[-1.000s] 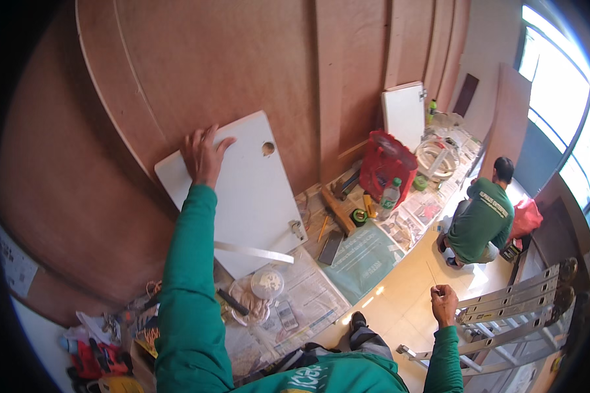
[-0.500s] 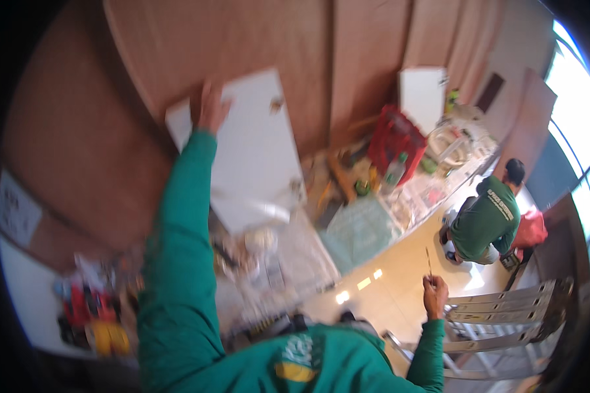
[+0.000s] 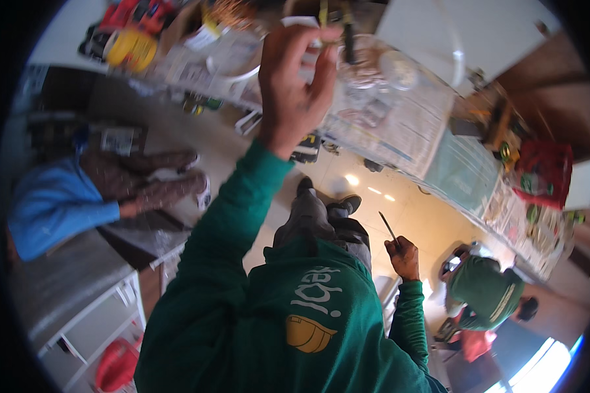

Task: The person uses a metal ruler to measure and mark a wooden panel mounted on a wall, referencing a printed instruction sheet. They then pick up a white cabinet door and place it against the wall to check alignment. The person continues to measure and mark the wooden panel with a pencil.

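Note:
My left hand is raised over the newspaper-covered bench, thumb and forefinger brought together in a pinch. Whatever sits between the fingertips is small and blurred; a yellowish bit shows there, but I cannot make it out. Behind those fingertips lies a dark-handled tool on the bench. Lower down at my right side, my right hand is closed round a thin pointed tool, its dark tip slanting up and left. The white panel leans at the back of the bench.
A person in green crouches at the lower right; another in blue is bent over at the left. A yellow tub, a clear round lid or bowl, a glass sheet and a red crate lie along the bench.
My left hand has left the white panel and moved over the bench, its fingers now pinched. The view has swung down and left. My right hand still holds the thin tool.

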The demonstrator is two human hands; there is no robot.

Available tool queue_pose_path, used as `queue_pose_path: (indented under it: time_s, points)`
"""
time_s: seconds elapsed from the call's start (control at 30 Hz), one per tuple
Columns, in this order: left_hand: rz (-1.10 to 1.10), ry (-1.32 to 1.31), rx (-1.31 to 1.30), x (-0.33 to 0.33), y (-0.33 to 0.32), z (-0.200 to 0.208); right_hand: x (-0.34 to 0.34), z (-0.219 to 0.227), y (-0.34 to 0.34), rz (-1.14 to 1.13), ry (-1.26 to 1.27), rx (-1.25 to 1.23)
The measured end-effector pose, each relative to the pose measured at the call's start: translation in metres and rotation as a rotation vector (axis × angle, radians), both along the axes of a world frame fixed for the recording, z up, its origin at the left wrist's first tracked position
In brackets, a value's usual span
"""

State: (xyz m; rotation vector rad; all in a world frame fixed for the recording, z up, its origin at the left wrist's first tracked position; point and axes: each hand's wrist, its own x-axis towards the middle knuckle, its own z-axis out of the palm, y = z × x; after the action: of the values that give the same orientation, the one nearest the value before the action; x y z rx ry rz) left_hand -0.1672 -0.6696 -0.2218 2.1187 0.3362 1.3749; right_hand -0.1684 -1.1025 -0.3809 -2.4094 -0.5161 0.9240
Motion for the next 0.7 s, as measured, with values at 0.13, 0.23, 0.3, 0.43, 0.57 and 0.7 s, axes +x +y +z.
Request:
queue_pose_path:
  time_s: [0.13,0.23,0.3,0.43,0.57,0.7]
  points:
    - [0.176,0.104,-0.872,-0.13,-0.038,-0.139,-0.001,-0.004,0.056,0.228,0.115,0.092]
    - [0.072,0.492,-1.153,-0.209,-0.083,-0.222,-0.01,-0.027,0.099,0.241,0.326,0.066]
    - [-0.067,0.484,-1.376,-0.236,-0.111,-0.248,-0.029,-0.036,0.143,0.254,0.494,-0.041]
    - [-0.117,0.302,-1.583,-0.275,-0.152,-0.283,-0.089,-0.072,0.203,0.404,0.74,-0.029]
    - [0.245,0.001,-1.792,-0.308,-0.114,-0.266,-0.153,-0.08,0.257,0.601,0.669,0.01]
    - [0.57,0.052,-1.526,-0.362,-0.073,-0.283,-0.156,-0.136,0.247,0.788,0.419,0.178]
